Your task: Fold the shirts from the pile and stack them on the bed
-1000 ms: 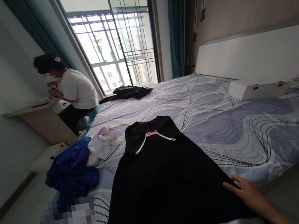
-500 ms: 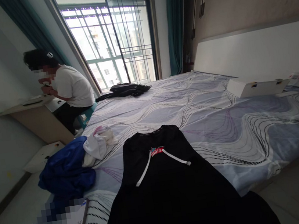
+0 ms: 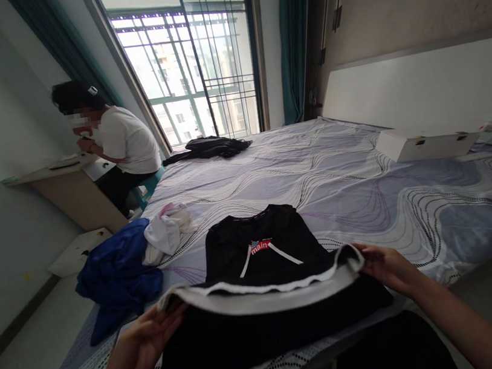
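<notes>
A black garment [image 3: 270, 324], perhaps a dress or long shirt, lies on the bed with a red "main" print and two white strips on its chest. Its neckline points away from me. My left hand [image 3: 146, 342] pinches the left end of the white-edged hem, and my right hand [image 3: 383, 266] pinches the right end. Between them the hem is lifted and turned up toward the chest, sagging a little in the middle. The lower ends of the white strips are near or under the raised hem.
On the patterned bed [image 3: 290, 172], blue cloth [image 3: 121, 272] and white cloth [image 3: 161, 233] are heaped at left. Black clothing [image 3: 208, 147] lies at the far edge. A white box [image 3: 427, 143] is at right. A person [image 3: 125, 140] sits at a desk [image 3: 60, 180] near the window.
Both hands have come into view and taken hold of the black garment's hem. The lower part is raised and folded toward the chest, showing the white edge.
</notes>
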A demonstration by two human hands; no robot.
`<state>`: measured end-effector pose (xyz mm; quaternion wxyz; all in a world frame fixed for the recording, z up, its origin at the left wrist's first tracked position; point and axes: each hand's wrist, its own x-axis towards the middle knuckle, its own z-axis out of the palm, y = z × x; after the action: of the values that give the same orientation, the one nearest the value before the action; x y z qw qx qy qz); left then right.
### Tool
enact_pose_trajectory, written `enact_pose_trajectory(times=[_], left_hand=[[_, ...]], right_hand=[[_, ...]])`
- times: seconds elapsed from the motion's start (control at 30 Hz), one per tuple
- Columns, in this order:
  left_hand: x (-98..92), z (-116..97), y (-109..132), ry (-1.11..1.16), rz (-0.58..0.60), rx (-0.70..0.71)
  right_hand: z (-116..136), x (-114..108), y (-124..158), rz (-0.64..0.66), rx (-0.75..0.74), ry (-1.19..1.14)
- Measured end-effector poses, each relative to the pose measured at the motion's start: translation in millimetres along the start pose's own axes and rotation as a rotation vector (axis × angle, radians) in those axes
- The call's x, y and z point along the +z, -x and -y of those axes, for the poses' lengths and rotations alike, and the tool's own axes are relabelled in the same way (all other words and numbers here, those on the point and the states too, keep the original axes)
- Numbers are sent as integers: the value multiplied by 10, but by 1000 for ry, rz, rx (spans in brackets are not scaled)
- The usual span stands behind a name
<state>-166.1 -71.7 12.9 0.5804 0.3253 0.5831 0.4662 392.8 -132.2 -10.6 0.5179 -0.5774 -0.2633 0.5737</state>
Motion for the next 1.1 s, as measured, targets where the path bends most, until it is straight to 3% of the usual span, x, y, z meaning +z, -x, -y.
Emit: enact_pose_trajectory(times=[0.1, 0.23, 0.33, 0.4, 0.47, 0.57, 0.7, 0.9, 1.1], left_hand=[[278, 39, -232, -37, 3, -136], [429, 141, -614, -353, -153, -122], [356, 154, -810, -592, -230, -62], [320, 135, -911, -810, -314, 63], [326, 117, -1003, -978, -369, 186], [356, 125, -1120, -901, -329, 267], [253, 206, -1207, -721, -148, 303], [55, 274, -1218, -472, -200, 253], [97, 216, -1259, -401, -182, 61]], right_hand=[[-22, 274, -427, -19, 100, 147], [-57, 267, -664, -65, 140, 357], [-19, 197, -729, -11, -61, 708], [2, 216, -775, -51, -270, 956], [12, 282, -831, -102, -402, 1052], [19, 370, -921, -20, -447, 908], [-12, 291, -1051, 24, -431, 610], [-85, 38, -1197, -165, -43, 244], [44, 190, -1164, -114, 29, 149]])
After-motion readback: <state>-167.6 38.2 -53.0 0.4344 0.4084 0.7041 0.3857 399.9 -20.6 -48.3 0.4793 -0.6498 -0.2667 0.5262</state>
